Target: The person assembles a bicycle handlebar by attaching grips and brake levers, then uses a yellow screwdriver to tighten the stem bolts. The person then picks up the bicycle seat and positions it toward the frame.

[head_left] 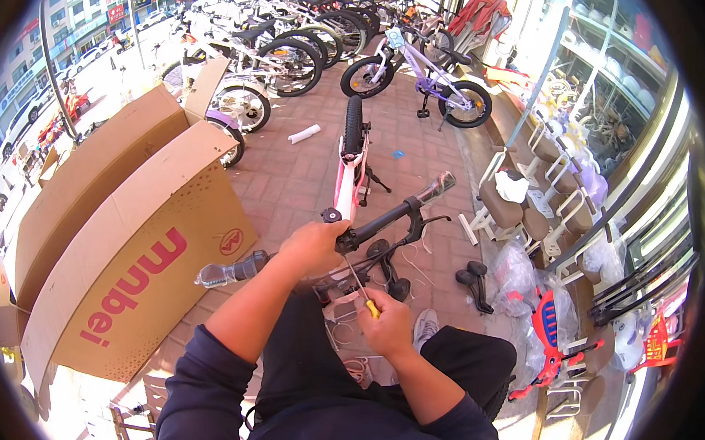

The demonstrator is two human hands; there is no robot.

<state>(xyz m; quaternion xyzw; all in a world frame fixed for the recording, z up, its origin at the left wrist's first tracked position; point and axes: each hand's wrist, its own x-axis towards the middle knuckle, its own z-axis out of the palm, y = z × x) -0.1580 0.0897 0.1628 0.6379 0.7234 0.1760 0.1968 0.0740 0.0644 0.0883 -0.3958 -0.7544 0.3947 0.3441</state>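
Note:
A small pink and white bicycle stands before me with its rear tire pointing away. My left hand is closed around the middle of its black handlebar, at the stem. The handlebar's ends carry clear plastic wrapping, and a brake lever sticks out on the right. In my right hand, below the bar, is a screwdriver with a yellow handle, gripped by closed fingers. Its thin metal shaft slants up to the stem under my left hand. The tip is hidden there.
A large open cardboard box stands at the left. Small black wheels on brackets lie at the right, near a red and blue toy-like piece. Farther off are a lilac bicycle, a white roll and rows of parked bicycles.

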